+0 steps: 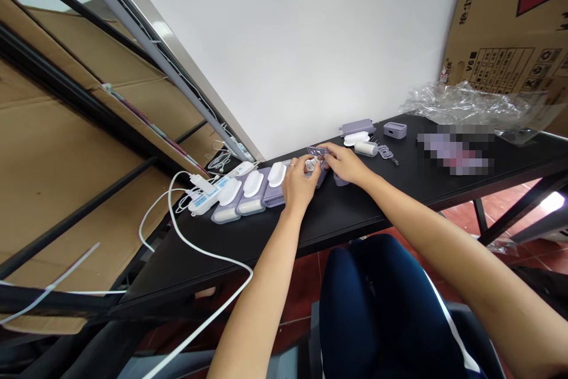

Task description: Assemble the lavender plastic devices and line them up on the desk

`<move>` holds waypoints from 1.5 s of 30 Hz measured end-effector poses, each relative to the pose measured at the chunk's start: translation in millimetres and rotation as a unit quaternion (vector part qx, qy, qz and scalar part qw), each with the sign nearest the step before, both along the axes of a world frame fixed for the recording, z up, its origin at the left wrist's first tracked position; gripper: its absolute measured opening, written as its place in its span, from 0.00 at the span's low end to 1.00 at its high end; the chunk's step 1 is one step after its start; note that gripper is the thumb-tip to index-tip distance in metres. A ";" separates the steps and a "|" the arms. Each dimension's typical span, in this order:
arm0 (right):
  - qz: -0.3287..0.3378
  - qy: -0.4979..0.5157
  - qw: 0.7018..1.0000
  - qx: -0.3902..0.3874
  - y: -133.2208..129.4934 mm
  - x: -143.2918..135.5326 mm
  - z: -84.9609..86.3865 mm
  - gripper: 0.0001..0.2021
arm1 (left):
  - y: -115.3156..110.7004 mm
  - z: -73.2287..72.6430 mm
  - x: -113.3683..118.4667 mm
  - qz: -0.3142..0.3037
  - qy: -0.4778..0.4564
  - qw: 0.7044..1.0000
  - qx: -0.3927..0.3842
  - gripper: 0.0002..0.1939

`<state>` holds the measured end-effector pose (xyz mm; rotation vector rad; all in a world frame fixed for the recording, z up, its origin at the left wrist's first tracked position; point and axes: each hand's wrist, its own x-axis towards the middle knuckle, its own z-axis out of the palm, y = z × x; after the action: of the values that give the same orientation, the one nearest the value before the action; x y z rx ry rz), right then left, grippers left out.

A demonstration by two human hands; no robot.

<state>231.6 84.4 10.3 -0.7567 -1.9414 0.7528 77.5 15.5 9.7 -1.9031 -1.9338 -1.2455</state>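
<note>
My right hand [345, 165] pinches a thin purple plastic plate with cut-outs [316, 151]. Close beside it, my left hand [298, 182] has its fingers curled at a small whitish part below the plate; what exactly they grip is too small to make out. Under both hands lies a purple piece, mostly covered. To the left stands a row of purple holders with white oval pieces [253, 184] on top and white rollers [227, 215] at their near ends. Right of my hands lie a white roller [366, 148], a purple lattice piece [387, 152] and a white brush-like piece [357, 138].
At the row's left end lies a white power strip [207, 197] with plugs; a white cable [213, 253] loops over the black table's front edge. A purple box-shaped part [394, 129], crumpled clear plastic [470, 106] and a cardboard box [506, 30] are at the right. A wall [293, 48] rises behind.
</note>
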 end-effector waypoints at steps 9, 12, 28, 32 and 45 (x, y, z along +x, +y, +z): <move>0.000 -0.008 1.000 0.014 -2.6 0.8 0.3 0.20 | 0.6 0.9 -0.6 0.019 -0.005 1.000 0.004 0.14; -0.003 -0.015 1.000 0.014 -3.0 0.9 0.5 0.20 | 1.4 0.5 -0.8 0.024 -0.002 1.000 -0.006 0.15; -0.028 -0.059 0.997 0.028 -10.3 2.4 3.7 0.21 | 0.8 1.6 1.2 0.055 -0.009 0.998 -0.012 0.13; -0.042 -0.075 0.995 0.040 -9.1 1.7 1.2 0.21 | 0.0 2.5 2.7 0.060 -0.003 0.998 -0.018 0.13; -0.040 -0.097 0.993 0.047 -13.5 2.5 4.0 0.21 | 4.8 1.4 -2.8 0.042 -0.059 0.997 -0.024 0.26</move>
<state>234.1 70.9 14.4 -0.8716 -2.0899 0.5531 74.7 20.3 11.1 -1.7875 -2.0962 -1.3274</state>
